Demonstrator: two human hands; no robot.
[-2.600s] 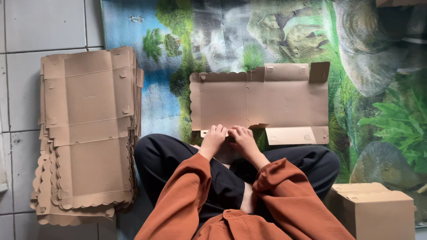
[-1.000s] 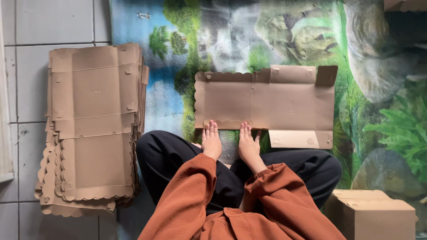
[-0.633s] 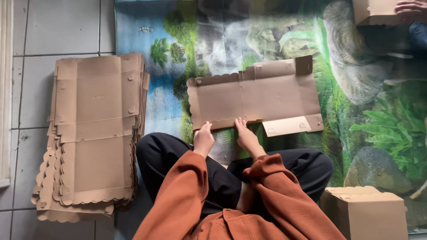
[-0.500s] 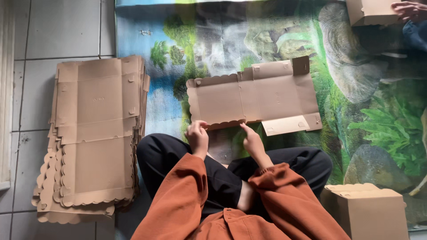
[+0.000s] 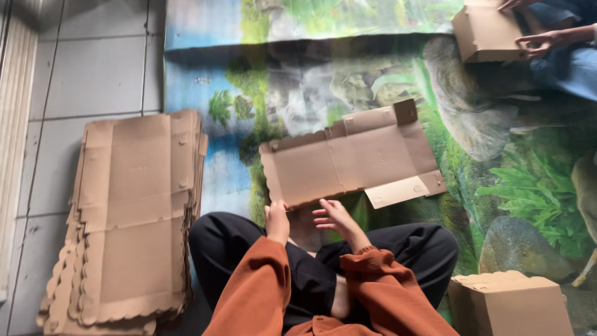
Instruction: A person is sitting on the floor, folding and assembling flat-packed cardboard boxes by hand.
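Hands meet flat carton; finger grip hard to make out.

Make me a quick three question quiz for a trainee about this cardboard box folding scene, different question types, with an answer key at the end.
1. True or false: the left hand grips the near edge of the flat carton blank lying on the printed mat.
2. Multiple choice: where is the stack of flat blanks? A) on the person's left, B) on the person's right, C) on the lap.
3. Fill in: the right hand is open and holds ____.

Key:
1. True.
2. A; the folded box stands on the right, and another person's hands hold a second box at far right.
3. Nothing.
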